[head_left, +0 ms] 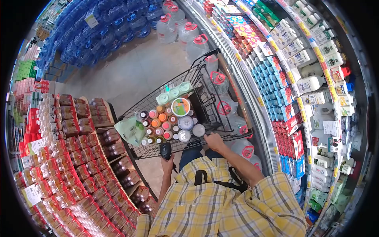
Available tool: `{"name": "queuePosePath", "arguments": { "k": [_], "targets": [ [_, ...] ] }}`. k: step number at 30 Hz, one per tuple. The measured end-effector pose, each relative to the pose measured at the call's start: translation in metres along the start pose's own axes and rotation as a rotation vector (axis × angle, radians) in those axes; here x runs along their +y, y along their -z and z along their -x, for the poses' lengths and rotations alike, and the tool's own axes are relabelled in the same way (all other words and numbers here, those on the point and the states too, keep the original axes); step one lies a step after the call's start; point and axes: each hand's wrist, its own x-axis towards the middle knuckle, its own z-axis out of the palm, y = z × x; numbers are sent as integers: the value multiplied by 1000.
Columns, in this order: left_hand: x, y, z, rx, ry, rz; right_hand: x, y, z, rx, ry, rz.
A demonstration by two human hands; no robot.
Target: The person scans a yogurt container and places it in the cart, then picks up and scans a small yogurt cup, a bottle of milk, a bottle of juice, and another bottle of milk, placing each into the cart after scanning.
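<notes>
A black wire shopping cart (pixel 152 90) stands in front of me, filled with several bottles (pixel 162 117). A round tub with a green and orange lid (pixel 181 107), pale green lidded containers (pixel 173 93) and a pale green bag (pixel 130 130) are in it too. My left hand (pixel 167 162) is closed around a black handheld scanner (pixel 165 149) at the cart's near side. My right hand (pixel 214 142) is curled at the cart's near rim, beside a clear-lidded cup (pixel 198 130); its fingertips are partly hidden.
Red-wrapped bottle packs (pixel 79 166) are stacked on the left. Large water jugs with red handles (pixel 219 78) line the base of the refrigerated shelves on the right, which hold milk jugs (pixel 310 84) and cartons. Blue water bottles (pixel 122 29) are piled beyond the floor (pixel 130 63).
</notes>
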Motion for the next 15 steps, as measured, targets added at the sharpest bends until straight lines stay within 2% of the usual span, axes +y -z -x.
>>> {"name": "queuePosePath", "arguments": {
  "k": [6,7,8,9,10,11,12,14,15],
  "targets": [
    [13,1,-3,-15,5,27,-3,3,-6,36,11,-16],
    [-5,4,-11,-29,21,4,-3,-1,-6,59,20,-14],
    [-22,13,-18,-26,87,-130,1,-3,-3,87,17,-8],
    [-34,17,-24,-42,137,-266,1,-12,-5,12,23,-7],
    [-7,16,-8,-32,14,-124,2,-16,-9,-50,-7,7],
    [-57,20,-33,-79,6,2,-2,-1,-4,-14,10,6],
    [-105,23,-57,-126,3,128,2,-13,-4,73,8,-41],
    [-51,30,-57,-219,422,-246,3,-18,-7,197,-33,-156],
    [-63,31,-63,-146,158,-187,7,-34,-15,208,-70,-129]
  ]
}}
